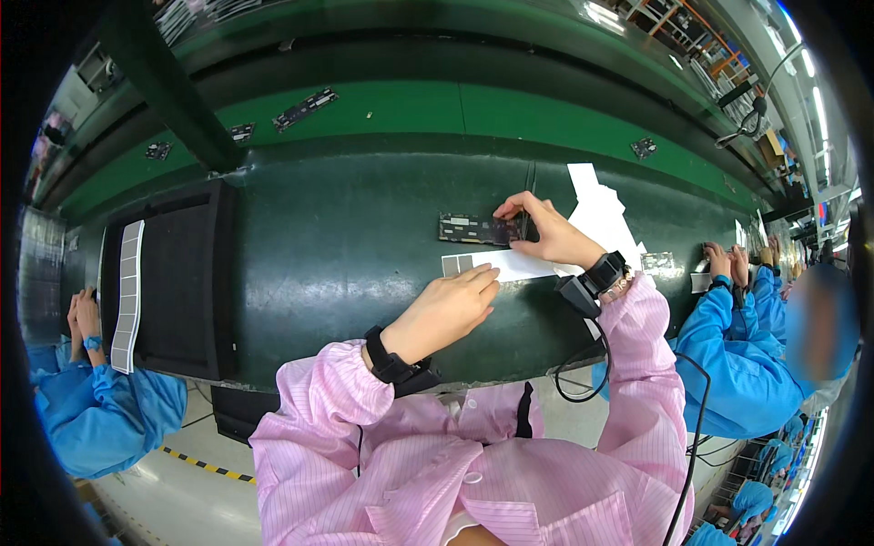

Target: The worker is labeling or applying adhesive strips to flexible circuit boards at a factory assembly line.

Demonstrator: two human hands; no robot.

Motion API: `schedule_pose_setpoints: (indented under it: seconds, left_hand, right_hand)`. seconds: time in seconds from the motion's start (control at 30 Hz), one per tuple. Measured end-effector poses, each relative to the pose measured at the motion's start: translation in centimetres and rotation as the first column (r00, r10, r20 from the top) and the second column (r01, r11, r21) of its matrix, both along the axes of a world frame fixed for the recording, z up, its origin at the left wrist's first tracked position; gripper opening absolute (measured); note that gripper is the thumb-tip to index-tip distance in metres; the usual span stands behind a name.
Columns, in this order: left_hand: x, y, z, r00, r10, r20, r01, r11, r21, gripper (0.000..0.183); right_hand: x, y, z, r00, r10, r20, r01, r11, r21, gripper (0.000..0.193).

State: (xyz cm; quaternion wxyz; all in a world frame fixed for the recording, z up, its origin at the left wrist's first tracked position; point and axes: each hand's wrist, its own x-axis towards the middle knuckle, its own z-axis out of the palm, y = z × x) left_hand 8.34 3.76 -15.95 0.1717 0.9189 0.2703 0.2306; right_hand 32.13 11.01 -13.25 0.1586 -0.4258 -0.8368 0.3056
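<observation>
A dark circuit board (466, 228) lies on the green bench in front of me. My right hand (549, 235) closes on its right end, with the thumb at the near edge and fingers at the far edge. Two thin dark prongs rise behind those fingers; what they belong to is hidden. Just nearer to me is a white label strip (519, 266) with grey labels at its left end. My left hand (448, 308) has its fingertips bent together on this strip; its thumb is hidden. The strip's right part passes under my right wrist.
White paper strips (601, 214) lie heaped to the right, beside another board (657, 261). At left, a black tray (173, 282) carries a long grey-label strip (127, 296). Several boards lie on the green ledge (410, 109) behind. People in blue sit at both sides.
</observation>
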Motion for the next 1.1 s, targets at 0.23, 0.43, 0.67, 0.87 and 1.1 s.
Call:
schedule_pose_setpoints:
  seconds: [0.23,0.43,0.67,0.87,1.1]
  left_hand:
    - [0.6,-0.1,0.1,0.999,0.041,0.000,-0.041,0.999,0.008,0.034]
    - [1.0,0.4,0.1,0.998,0.038,-0.043,-0.038,0.999,-0.007,0.040]
    - [1.5,0.7,0.7,0.998,0.015,-0.060,-0.015,1.000,-0.004,0.048]
    - [1.4,-0.4,1.4,0.969,0.168,-0.181,-0.142,0.979,0.149,0.038]
    - [2.0,-0.4,0.6,0.984,0.152,-0.088,-0.150,0.988,0.030,0.047]
  right_hand:
    - [0.2,-0.2,-0.3,0.978,-0.178,-0.112,0.202,0.945,0.259,0.056]
    - [-2.2,-3.5,1.2,0.707,-0.407,-0.578,0.403,0.904,-0.144,0.040]
    - [-2.5,-3.4,-1.0,0.521,-0.632,-0.574,0.574,0.757,-0.313,0.030]
    - [-3.7,-4.2,-2.0,0.491,-0.661,-0.568,0.556,0.739,-0.380,0.017]
    - [-4.4,-4.7,-1.7,0.502,-0.702,-0.505,0.559,0.709,-0.429,0.014]
